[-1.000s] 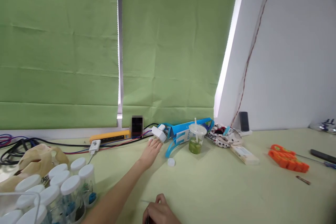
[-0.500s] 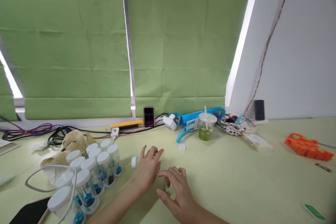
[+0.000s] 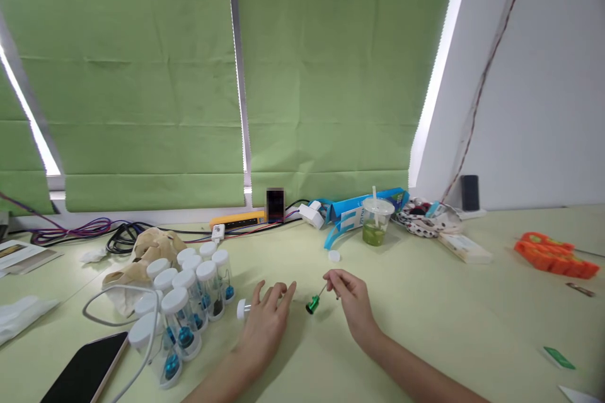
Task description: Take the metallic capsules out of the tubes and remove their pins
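Since the frame half a second earlier, the right-hand grip (image 3: 352, 305) has drawn away from the left-hand grip (image 3: 268, 327), and the green piece (image 3: 312, 306) now shows clearly in the gap between them. Right-hand grip: thumb and forefinger pressed together, pinching the thin stem (image 3: 323, 290) of the green piece at its upper end. The green piece hangs tilted below and left of those fingertips, close above or on the worktop (image 3: 425, 321). Left-hand grip: palm down, fingers fanned, beside a white cap (image 3: 242, 309); whether it clasps anything beneath cannot be told. Lidded clear jars (image 3: 191, 293) stand grouped to its left; a loose white disc (image 3: 334, 256) lies beyond both hands.
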The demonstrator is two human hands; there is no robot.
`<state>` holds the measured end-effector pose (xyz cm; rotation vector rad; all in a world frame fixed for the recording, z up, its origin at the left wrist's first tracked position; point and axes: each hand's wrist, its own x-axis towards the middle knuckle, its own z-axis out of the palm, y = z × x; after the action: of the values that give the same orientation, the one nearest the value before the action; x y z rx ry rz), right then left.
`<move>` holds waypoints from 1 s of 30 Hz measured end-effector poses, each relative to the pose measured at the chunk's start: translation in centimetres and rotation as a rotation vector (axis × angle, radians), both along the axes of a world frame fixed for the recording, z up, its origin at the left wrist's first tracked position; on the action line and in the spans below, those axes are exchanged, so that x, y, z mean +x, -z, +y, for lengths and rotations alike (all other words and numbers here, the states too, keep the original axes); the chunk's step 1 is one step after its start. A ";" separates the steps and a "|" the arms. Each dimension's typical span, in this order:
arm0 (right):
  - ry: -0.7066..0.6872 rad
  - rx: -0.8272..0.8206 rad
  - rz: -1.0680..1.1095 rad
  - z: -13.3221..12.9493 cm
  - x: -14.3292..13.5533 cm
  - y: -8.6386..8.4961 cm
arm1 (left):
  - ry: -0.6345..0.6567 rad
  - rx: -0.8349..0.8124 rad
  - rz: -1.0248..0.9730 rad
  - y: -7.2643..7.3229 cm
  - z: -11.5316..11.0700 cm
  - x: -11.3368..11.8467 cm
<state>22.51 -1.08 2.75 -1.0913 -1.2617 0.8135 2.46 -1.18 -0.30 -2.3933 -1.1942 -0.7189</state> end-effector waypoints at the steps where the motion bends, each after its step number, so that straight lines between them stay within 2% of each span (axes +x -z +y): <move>1: -0.006 -0.024 0.075 0.4 0.2 0.1 | 0.007 0.004 -0.012 0.1 0.0 0.0; 3: -0.058 -0.070 0.211 0.9 0.3 0.3 | 0.024 0.011 -0.038 0.1 0.0 -0.1; 7: -0.267 -0.169 0.401 1.0 0.0 0.7 | 0.060 0.016 -0.095 -0.2 -0.2 -0.3; 10: -0.423 -0.241 0.479 0.6 -0.4 0.8 | 0.105 -0.003 -0.129 -0.3 -0.4 -0.3; 13: -0.496 -0.276 0.492 0.0 -0.8 0.8 | 0.158 -0.040 -0.151 -0.3 -0.8 -0.3; 17: -0.501 -0.256 0.461 -0.9 -1.4 0.8 | 0.226 -0.111 -0.167 -0.3 -1.2 -0.2; 21: -0.429 -0.204 0.386 -1.4 -2.0 1.0 | 0.265 -0.144 -0.176 -0.6 -1.6 -0.2; 25: -0.333 -0.112 0.221 -1.5 -2.2 1.1 | 0.289 -0.182 -0.171 -0.9 -2.1 -0.2; 30: -0.348 -0.039 0.113 -1.5 -2.0 0.8 | 0.293 -0.207 -0.231 -0.9 -2.4 0.0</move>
<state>20.52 -2.57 1.95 -0.8536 -1.3625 1.1496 2.42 -3.57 0.59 -2.7545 -1.0568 -1.0311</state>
